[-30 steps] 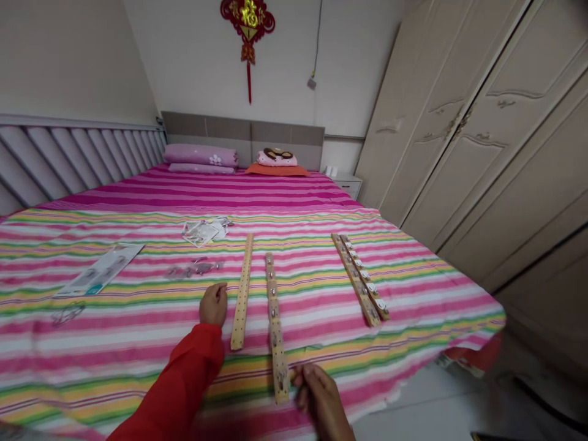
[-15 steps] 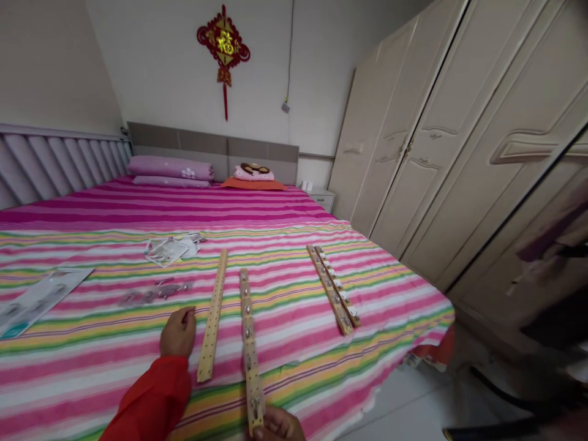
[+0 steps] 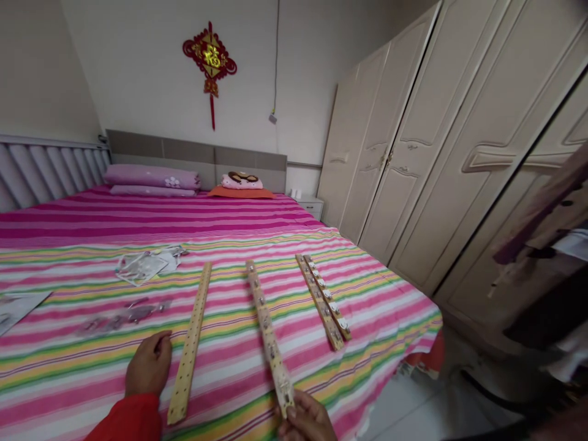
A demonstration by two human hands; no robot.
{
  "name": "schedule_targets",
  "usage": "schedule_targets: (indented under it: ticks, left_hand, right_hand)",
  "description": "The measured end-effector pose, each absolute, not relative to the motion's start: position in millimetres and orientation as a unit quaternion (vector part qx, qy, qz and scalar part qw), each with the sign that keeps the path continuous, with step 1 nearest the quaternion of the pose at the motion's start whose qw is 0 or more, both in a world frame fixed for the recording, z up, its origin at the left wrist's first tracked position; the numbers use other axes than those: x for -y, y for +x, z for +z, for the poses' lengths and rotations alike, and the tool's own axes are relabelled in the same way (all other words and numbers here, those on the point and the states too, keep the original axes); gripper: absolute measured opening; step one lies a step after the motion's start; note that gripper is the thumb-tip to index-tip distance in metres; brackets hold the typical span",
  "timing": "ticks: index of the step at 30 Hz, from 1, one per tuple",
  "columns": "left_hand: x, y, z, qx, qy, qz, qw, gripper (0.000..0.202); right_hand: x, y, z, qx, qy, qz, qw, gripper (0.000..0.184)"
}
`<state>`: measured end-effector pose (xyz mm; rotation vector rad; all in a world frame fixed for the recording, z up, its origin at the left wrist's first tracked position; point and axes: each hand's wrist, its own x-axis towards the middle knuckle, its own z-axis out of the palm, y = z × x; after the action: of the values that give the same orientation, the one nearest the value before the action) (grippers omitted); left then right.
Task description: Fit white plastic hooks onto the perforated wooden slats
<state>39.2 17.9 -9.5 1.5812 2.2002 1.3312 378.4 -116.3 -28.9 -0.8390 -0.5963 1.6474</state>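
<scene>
My right hand (image 3: 305, 421) pinches the near end of a wooden strip with metal hooks (image 3: 267, 331), which lies slanted on the striped bedspread (image 3: 229, 380). My left hand (image 3: 149, 366), in a red sleeve, rests with curled fingers on the bedspread, just left of a plain perforated wooden strip (image 3: 190, 343); whether it touches the strip is unclear. A pair of wooden strips with white hooks (image 3: 324, 300) lies further right, apart from both hands.
Clear plastic bags (image 3: 142, 264) and small metal hooks (image 3: 124, 315) lie left of the strips, a printed sheet (image 3: 16, 303) at the far left. Pillows (image 3: 151, 179) sit at the headboard. Cream wardrobes (image 3: 436, 153) line the right; the bed's corner drops off at right.
The camera has turned to the right. My right hand has swung the hooked strip's far end toward the right, so it now lies slanted. The left hand stays by the plain strip.
</scene>
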Motion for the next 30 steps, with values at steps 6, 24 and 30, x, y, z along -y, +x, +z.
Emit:
schedule_targets:
  ticks: [6,24,30]
  left_hand:
    - [-20,39,-10,-0.727,0.524,0.44,0.061,0.037]
    - [-17,41,-12,-0.719,0.528,0.45,0.051,0.036]
    - [-18,41,-14,-0.71,0.529,0.463,0.042,0.033]
  right_hand:
    - [89,418,1,0.246,-0.408,0.622,0.622,0.034]
    - [61,453,-7,0.191,-0.413,0.591,0.666,0.037]
    - [61,453,-15,0.136,-0.411,0.575,0.694,0.036]
